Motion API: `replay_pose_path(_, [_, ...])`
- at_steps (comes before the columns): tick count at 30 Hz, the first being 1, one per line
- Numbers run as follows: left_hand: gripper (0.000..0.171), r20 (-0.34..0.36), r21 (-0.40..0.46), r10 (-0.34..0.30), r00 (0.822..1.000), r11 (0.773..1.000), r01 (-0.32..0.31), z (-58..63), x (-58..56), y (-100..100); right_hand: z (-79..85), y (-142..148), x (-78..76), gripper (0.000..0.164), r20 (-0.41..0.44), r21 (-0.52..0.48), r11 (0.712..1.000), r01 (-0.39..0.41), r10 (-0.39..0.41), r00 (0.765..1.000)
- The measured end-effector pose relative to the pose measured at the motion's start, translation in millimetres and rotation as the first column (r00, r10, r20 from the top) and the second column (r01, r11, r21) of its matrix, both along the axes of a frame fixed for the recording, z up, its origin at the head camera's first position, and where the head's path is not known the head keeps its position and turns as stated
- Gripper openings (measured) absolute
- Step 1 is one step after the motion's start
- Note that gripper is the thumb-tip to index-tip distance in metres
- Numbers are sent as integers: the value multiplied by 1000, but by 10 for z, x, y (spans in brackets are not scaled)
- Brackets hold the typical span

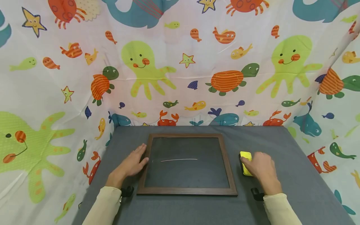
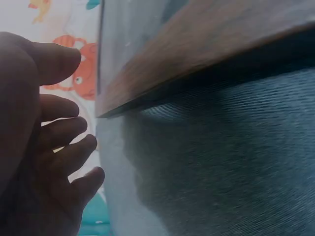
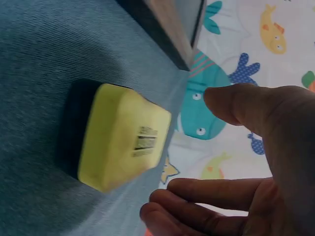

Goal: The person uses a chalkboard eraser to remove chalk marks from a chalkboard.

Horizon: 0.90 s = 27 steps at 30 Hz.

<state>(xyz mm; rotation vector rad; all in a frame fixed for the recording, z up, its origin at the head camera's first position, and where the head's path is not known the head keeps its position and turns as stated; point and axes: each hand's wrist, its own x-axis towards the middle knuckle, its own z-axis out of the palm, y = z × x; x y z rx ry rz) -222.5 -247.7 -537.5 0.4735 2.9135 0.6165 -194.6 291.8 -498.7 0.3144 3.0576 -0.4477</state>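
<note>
A small chalkboard [image 1: 185, 175] with a brown wooden frame [image 1: 187, 191] lies on the grey cloth, a thin pale chalk line [image 1: 179, 160] across its middle. My left hand [image 1: 131, 163] is at the frame's left side, fingers loosely extended, thumb tip close by the edge. To the right of the board, a yellow block eraser with a dark base [image 3: 125, 137] lies dark side down, black print on its yellow face. Over its right side hovers my right hand [image 1: 263, 168]. The right wrist view shows thumb and fingers spread apart, with nothing between them.
Grey cloth [image 1: 180, 209] covers the table. Behind and on both sides hangs a white curtain [image 1: 174, 109] printed with sea animals. Dark wrist straps [image 1: 127, 191] sit by both cream sleeves [image 1: 104, 204].
</note>
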Motion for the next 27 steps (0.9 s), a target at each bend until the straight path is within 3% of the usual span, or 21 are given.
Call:
replay_pose_path(4, [69, 32, 18, -20, 999, 1000, 20, -87, 7, 7, -75, 4, -10, 70, 80, -13, 999, 42, -41, 996])
replay_pose_path(10, [65, 24, 27, -48, 999, 999, 48, -166, 0, 26, -133, 7, 6, 76, 124, -19, 995, 94, -91, 988])
replay_pose_path(21, [63, -20, 24, -62, 998, 998, 63, -231, 4, -11, -239, -54, -8, 68, 90, -33, 990, 137, -133, 987])
replay_pose_path(27, [63, -1, 12, -39, 999, 999, 39, -209, 12, -13, -265, -63, -58, 69, 77, -8, 991, 134, -133, 988])
